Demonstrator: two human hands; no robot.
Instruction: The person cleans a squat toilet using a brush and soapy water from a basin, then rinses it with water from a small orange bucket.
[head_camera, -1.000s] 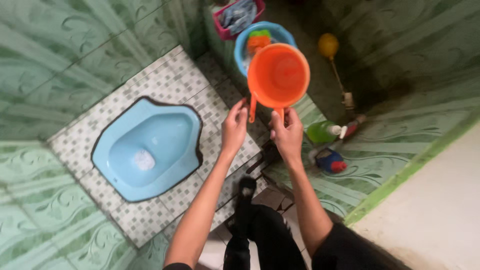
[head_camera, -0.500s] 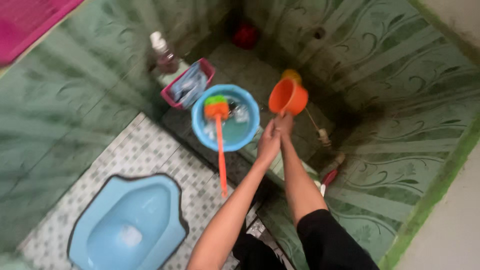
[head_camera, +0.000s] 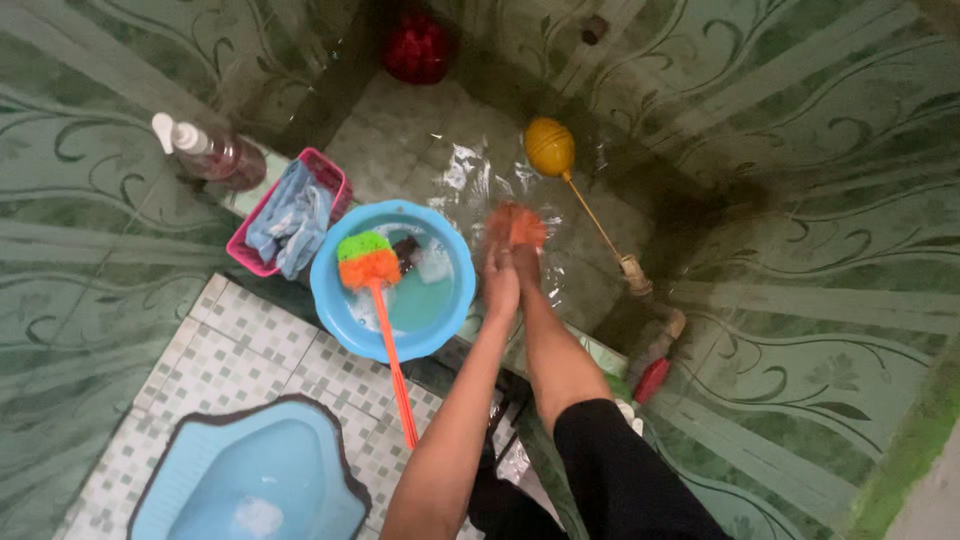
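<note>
Both arms reach out over a green-tiled water tank (head_camera: 700, 120). My left hand (head_camera: 498, 283) and my right hand (head_camera: 526, 264) are pressed together on the handle of an orange plastic dipper (head_camera: 516, 224). The dipper is blurred and tipped down into the rippling water (head_camera: 470, 165). Just left of my hands a blue basin (head_camera: 446, 318) stands on the tank's ledge. In it lies a long orange-handled brush (head_camera: 372, 264) with a green and orange head.
A yellow float ball (head_camera: 550, 146) on a thin rod sits in the water beside the dipper. A red round object (head_camera: 417, 48) is at the far corner. A pink basket (head_camera: 330, 172) of cloths and a pump bottle (head_camera: 215, 155) stand left. A blue squat toilet (head_camera: 250, 475) lies lower left.
My view swung from the squat toilet up to the tank. Both hands carried the orange dipper forward and lowered it from the air into the water.
</note>
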